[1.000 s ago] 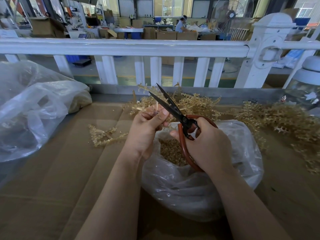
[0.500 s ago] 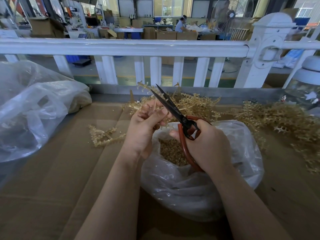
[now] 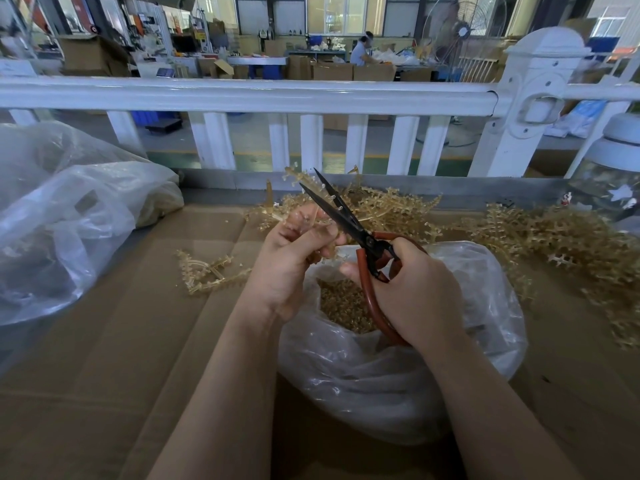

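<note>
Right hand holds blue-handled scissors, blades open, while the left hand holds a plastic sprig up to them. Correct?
Not quite: the head view shows the scissors have red handles, not blue. The right hand holds them, blades open, while the left hand holds the plastic sprig up to them.

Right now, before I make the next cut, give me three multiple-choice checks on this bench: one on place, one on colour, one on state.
1. Where is the clear plastic bag of small tan cut pieces?
A. on the brown cardboard, below the left hand and right hand
B. hung on the white railing
C. at the far left edge

2. What colour are the handles of the black-bladed scissors?
A. blue
B. reddish-brown
C. white

3. How do the scissor blades stand?
A. shut tight
B. open in a narrow V
C. laid flat on the cardboard

Answers: 1 A, both hands are over the bag's open mouth. 2 B, the loops in the right hand are reddish-brown. 3 B, the two tips are apart beside the tan plastic sprig that the left hand pinches.
</note>
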Demonstrator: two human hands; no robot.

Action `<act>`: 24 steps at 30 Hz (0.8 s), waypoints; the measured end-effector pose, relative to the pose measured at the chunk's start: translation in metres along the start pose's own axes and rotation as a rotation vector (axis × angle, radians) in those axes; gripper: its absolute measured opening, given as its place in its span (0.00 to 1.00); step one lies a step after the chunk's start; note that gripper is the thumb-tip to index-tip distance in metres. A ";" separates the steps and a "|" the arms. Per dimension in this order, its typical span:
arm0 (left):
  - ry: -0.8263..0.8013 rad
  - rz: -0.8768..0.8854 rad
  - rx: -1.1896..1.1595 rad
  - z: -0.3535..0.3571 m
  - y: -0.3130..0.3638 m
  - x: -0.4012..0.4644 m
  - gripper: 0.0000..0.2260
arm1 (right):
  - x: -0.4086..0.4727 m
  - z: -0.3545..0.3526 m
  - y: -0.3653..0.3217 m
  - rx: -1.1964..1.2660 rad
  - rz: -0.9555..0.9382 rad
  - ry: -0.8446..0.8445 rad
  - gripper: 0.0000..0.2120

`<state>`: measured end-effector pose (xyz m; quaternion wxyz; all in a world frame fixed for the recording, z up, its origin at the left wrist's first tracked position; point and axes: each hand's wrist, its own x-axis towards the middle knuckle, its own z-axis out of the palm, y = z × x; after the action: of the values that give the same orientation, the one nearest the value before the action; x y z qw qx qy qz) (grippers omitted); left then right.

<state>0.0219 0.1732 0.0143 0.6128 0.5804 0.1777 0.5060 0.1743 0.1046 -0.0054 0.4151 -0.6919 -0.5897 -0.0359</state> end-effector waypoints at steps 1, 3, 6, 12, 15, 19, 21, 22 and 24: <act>-0.006 -0.006 -0.008 0.000 0.000 0.000 0.05 | 0.000 0.000 0.000 0.004 -0.003 -0.001 0.30; -0.009 -0.021 -0.027 -0.001 0.000 0.000 0.05 | 0.000 0.001 0.000 0.007 -0.008 -0.004 0.31; -0.028 -0.039 -0.044 0.000 0.000 0.000 0.05 | -0.001 0.001 0.000 0.011 -0.019 -0.002 0.29; 0.001 -0.060 -0.057 0.001 0.000 0.000 0.04 | 0.000 0.000 0.001 0.013 -0.016 0.013 0.29; -0.003 -0.100 -0.034 0.000 -0.001 -0.001 0.03 | 0.000 0.001 0.003 -0.003 -0.012 0.014 0.28; 0.044 -0.162 -0.127 -0.007 0.002 -0.002 0.18 | 0.000 -0.001 0.003 -0.004 -0.018 0.009 0.21; 0.019 -0.169 -0.185 -0.012 0.007 -0.002 0.25 | -0.001 -0.001 0.002 -0.008 -0.030 -0.001 0.20; 0.015 -0.179 -0.194 -0.014 0.009 -0.003 0.26 | -0.001 -0.001 0.002 -0.010 -0.037 -0.006 0.20; 0.046 -0.200 -0.193 -0.017 0.009 -0.004 0.23 | -0.001 -0.002 0.002 -0.024 -0.048 -0.011 0.21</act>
<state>0.0032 0.1773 0.0170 0.7089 0.4865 0.1992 0.4702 0.1766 0.1028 -0.0064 0.4025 -0.6826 -0.6080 -0.0490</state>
